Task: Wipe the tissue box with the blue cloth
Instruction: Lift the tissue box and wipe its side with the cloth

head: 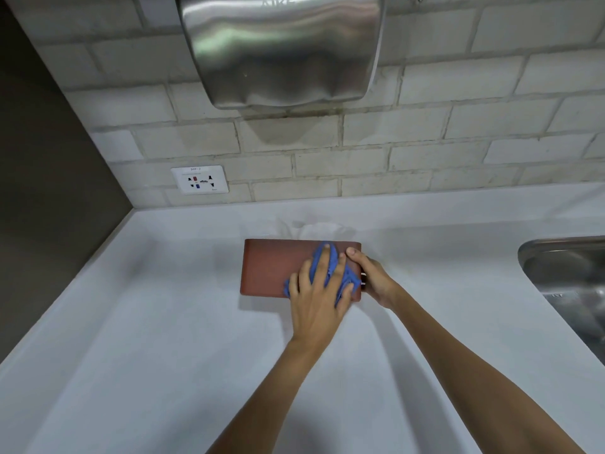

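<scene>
A reddish-brown tissue box stands on the white counter, with white tissue showing behind its top edge. My left hand lies flat on the box's front face, fingers spread, pressing the crumpled blue cloth against it. The cloth pokes out between and beside the fingers. My right hand grips the right end of the box, thumb on the top edge.
A steel hand dryer hangs on the white brick wall above the box. A wall socket sits low on the left. A steel sink is set into the counter at the right. A dark wall bounds the left.
</scene>
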Available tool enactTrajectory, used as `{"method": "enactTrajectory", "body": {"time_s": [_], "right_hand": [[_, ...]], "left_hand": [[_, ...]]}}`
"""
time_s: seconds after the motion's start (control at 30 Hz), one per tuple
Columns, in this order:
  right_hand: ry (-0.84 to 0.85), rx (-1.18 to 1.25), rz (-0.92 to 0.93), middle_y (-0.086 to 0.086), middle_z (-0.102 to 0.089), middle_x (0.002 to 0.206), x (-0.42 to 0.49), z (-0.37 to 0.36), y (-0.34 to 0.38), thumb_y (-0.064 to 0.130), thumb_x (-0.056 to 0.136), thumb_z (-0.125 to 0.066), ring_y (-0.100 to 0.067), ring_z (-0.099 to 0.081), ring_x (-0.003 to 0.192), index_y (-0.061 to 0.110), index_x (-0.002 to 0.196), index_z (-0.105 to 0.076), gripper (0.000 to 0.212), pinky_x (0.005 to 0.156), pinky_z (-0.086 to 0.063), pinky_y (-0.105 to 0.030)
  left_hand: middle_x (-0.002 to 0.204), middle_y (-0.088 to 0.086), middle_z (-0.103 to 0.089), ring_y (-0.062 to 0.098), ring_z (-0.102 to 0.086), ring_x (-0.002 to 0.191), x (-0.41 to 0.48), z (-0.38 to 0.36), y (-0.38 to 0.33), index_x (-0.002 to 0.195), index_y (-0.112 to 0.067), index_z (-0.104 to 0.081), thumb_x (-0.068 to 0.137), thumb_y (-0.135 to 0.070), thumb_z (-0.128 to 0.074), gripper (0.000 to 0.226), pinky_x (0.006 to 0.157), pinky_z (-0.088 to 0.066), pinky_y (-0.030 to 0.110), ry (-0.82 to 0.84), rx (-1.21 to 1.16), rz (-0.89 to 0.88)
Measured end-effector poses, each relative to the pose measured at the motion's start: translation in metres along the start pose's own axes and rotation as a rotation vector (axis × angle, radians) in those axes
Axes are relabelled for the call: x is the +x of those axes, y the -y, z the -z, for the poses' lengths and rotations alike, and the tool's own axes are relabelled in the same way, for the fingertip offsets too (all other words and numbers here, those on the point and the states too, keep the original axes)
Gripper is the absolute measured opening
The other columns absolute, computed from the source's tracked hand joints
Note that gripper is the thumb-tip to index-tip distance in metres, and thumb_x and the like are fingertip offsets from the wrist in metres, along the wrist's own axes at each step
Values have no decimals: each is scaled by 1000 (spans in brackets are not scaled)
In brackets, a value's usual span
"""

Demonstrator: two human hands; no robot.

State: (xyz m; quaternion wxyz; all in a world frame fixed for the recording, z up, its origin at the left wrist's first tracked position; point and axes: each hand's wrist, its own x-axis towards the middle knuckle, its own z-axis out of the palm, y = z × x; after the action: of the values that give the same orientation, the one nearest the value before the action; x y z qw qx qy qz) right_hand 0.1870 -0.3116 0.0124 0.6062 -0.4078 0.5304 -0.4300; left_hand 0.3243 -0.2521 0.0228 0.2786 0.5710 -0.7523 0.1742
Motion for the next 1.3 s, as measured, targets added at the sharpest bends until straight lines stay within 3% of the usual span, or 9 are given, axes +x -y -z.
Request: {"method": "enactTrajectory", "body": {"time_s": [0.1, 0.33, 0.5, 0.67, 0.9, 1.03, 1.13, 1.23, 1.3], "right_hand": [[6, 1, -4, -5, -66, 103, 0, 1, 0, 46, 86, -55, -18, -64, 88, 8, 126, -53, 56, 69, -52, -28], [8, -2, -6, -1, -63, 105, 0, -4, 0, 45, 84, -58, -16, -61, 93, 11, 124, -50, 53, 76, -49, -27], [40, 3, -6, 0, -66, 96, 0, -5, 2, 45, 85, -56, -14, -61, 83, 14, 113, -56, 42, 71, -49, -25], [13, -6, 10, -2, -67, 99, 0, -2, 2, 41, 88, -55, -17, -63, 88, 10, 121, -54, 46, 79, -51, -30], [-3, -6, -1, -9, -60, 115, 1, -2, 3, 41, 87, -56, -21, -59, 96, 6, 130, -46, 56, 87, -48, -34], [-17, -6, -4, -5, -62, 106, 1, -4, 2, 42, 87, -56, -18, -60, 88, 6, 128, -48, 55, 77, -50, -29], [-15, -11, -4, -4, -68, 98, 0, -4, 4, 45, 86, -56, -18, -63, 84, 6, 121, -56, 52, 70, -50, -27], [-2, -27, 2, -7, -69, 99, 0, 1, 4, 45, 87, -55, -21, -65, 87, 6, 118, -60, 50, 72, -52, -27], [-5, -26, -13, -4, -68, 97, 0, 2, 4, 44, 87, -55, -18, -64, 85, 10, 118, -58, 46, 71, -52, -28]], "left_hand": [[125, 7, -66, 32, -60, 103, -15, 1, 30, 119, -23, -67, 84, -42, -41, 48, 80, -53, 41, -10, 10, 58], [149, 12, -41, 39, -46, 122, 17, -2, 64, 139, -19, -47, 95, -33, -48, 46, 102, -32, 50, -72, -192, 737], [133, 13, -60, 38, -64, 99, 19, 1, 7, 125, -17, -63, 87, -40, -39, 51, 86, -49, 47, 13, -101, 434], [125, 10, -66, 33, -67, 97, 14, -1, 16, 123, -21, -64, 85, -44, -37, 52, 80, -53, 41, 54, -43, 168], [151, 12, -36, 37, -39, 128, 34, -12, 79, 143, -20, -40, 96, -35, -44, 49, 102, -31, 49, -92, -285, 857], [140, 17, -52, 39, -56, 110, 22, -14, 27, 134, -15, -54, 90, -36, -43, 50, 91, -43, 47, -97, -185, 637], [133, 13, -59, 30, -50, 108, -3, -16, -14, 131, -19, -56, 87, -41, -41, 52, 90, -45, 43, -38, -181, 351], [135, 10, -49, 25, -44, 109, -24, -25, -12, 131, -21, -44, 87, -45, -42, 50, 89, -49, 41, -80, -103, 47], [135, 12, -43, 27, -44, 110, -30, -27, 9, 135, -24, -38, 96, -48, -27, 47, 87, -52, 43, -83, -98, -5]]}}
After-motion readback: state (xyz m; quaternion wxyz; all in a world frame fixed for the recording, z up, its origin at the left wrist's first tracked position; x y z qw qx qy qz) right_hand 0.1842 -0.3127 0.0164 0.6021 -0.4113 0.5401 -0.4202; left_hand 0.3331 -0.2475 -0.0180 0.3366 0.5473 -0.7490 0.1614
